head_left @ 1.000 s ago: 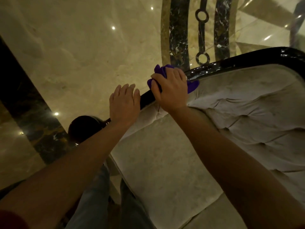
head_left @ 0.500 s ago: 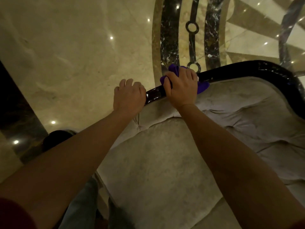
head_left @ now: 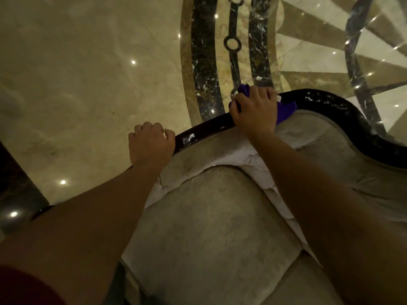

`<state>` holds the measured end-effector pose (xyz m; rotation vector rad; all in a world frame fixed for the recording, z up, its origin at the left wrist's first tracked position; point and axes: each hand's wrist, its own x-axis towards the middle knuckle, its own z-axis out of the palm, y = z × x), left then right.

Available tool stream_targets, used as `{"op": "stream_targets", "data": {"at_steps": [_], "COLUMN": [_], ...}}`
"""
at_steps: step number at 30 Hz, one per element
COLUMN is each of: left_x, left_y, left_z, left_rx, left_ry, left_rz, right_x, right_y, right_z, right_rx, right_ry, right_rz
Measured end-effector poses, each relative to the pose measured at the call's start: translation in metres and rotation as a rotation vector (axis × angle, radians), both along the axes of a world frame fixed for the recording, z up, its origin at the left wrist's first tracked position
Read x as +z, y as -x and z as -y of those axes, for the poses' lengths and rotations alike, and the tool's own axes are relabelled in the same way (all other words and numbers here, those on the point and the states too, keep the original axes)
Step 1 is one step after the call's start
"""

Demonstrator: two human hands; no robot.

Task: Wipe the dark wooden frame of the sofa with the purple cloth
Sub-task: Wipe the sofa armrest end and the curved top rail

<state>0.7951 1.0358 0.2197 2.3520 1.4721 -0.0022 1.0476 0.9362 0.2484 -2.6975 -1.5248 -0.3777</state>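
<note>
A polished marble floor (head_left: 77,80) filled the upper half of the frame, cream with dark veined bands and ring inlays at upper centre, glossy enough to mirror ceiling lights. Below it, the sofa (head_left: 209,238) took up the lower centre and right: pale, velvety, tufted upholstery, soft and creased where the cushions met. Along its top ran the frame (head_left: 343,111), a dark lacquered wooden rail curving from centre left up to the right edge, smooth and shiny, with carved relief towards the right.

The left hand (head_left: 150,143), at centre left, rested curled over the rail with nothing in it, probably to steady the person leaning across. The right hand (head_left: 255,111), just right of centre, was closed over the cloth (head_left: 286,110), fingers wrapped round the rail so the fabric was pressed against the wood; that wrap likely let it clean top and far side together. The cloth, purple and soft, showed bunched above the knuckles and trailing to their right.
</note>
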Motion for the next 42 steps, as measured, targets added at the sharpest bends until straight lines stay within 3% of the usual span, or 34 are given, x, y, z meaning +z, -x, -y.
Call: {"op": "stream_targets", "data": {"at_steps": [5,11,15,19,22,24,27,31,35,39,42], "left_x": [-0.002,-0.007,-0.012,-0.015,-0.014,-0.01,-0.003,-0.01,-0.007,0.004,0.0], "left_y": [-0.001,-0.003,-0.002,-0.001,-0.009,-0.024,-0.058,-0.103,-0.162,-0.226,-0.247], "left_z": [0.0,-0.002,0.001,-0.004,-0.016,-0.018,-0.007,-0.004,-0.003,0.022,0.026], "left_rx": [0.009,-0.013,-0.029,-0.044,-0.146,-0.206,-0.264,-0.524,-0.426,-0.509,-0.392], "left_ry": [-0.011,-0.025,-0.081,0.052,0.237,0.25,0.156,0.027,0.141,0.026,0.062], "left_rz": [-0.015,-0.067,-0.007,-0.004,-0.045,-0.012,0.034,-0.06,-0.044,0.116,0.248], "right_x": [-0.016,-0.033,-0.037,-0.039,-0.032,-0.03,-0.018,0.008,0.039,0.067,0.067], "right_y": [0.04,0.092,0.106,0.101,0.089,0.072,0.03,-0.021,-0.061,-0.116,-0.118], "right_z": [-0.025,-0.034,-0.037,-0.03,-0.024,-0.019,-0.006,0.01,0.015,0.039,0.055], "right_rx": [-0.14,-0.099,-0.092,-0.009,0.077,0.103,0.035,-0.047,-0.173,-0.427,-0.526], "right_ry": [-0.011,-0.155,-0.235,-0.233,-0.183,-0.142,-0.084,-0.001,0.066,0.088,0.016], "right_rz": [-0.076,-0.189,-0.246,-0.243,-0.22,-0.175,-0.067,0.029,0.056,-0.087,-0.061]}}
